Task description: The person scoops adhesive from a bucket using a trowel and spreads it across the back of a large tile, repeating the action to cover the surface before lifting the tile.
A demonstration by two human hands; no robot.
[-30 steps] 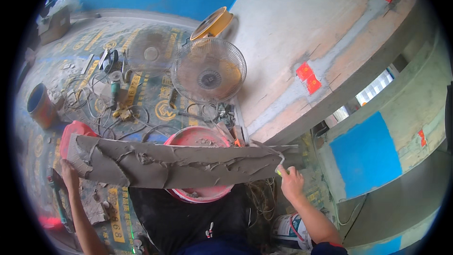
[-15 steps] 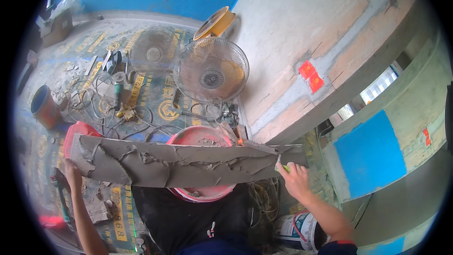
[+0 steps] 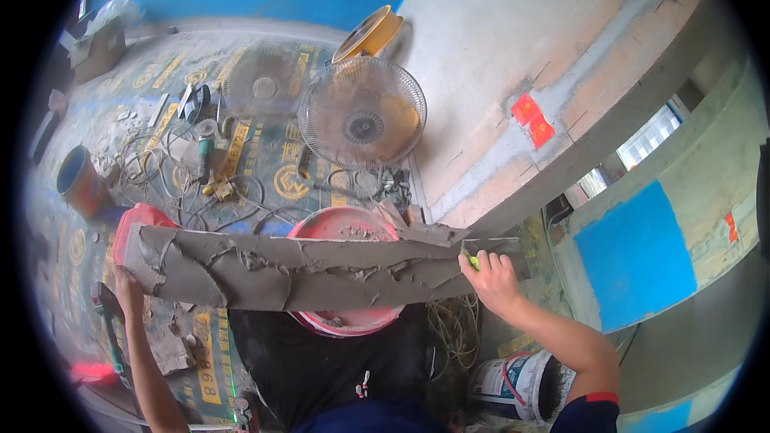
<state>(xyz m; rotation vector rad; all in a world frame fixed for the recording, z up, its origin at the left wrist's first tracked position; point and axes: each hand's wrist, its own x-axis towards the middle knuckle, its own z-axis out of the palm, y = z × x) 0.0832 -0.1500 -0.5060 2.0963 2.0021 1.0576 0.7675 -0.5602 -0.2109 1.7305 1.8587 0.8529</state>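
Note:
A long narrow slab (image 3: 265,269), spread with grey mortar in uneven ridges, lies level across a red tub (image 3: 309,228). My left hand (image 3: 130,293) grips the slab's left end, its fingers partly hidden. Over the slab's right end, my right hand (image 3: 492,281) is closed round the yellow-green handle of a trowel (image 3: 472,260). The mortar-covered trowel blade points left along the slab's far edge. More mortar shows in the tub, behind and below the slab. A red plastic object (image 3: 144,216) sits at the slab's left end.
Beyond the tub stand a dusty fan (image 3: 362,124) and a yellow reel (image 3: 369,32). A green angle grinder (image 3: 205,152) lies among tangled cords. A bucket (image 3: 79,180) is at left, a white pail (image 3: 513,389) at lower right. The wall (image 3: 497,56) rises at right.
My right hand has moved slightly left and away from me with the trowel, whose blade now lies more to the left. My left hand still grips the slab.

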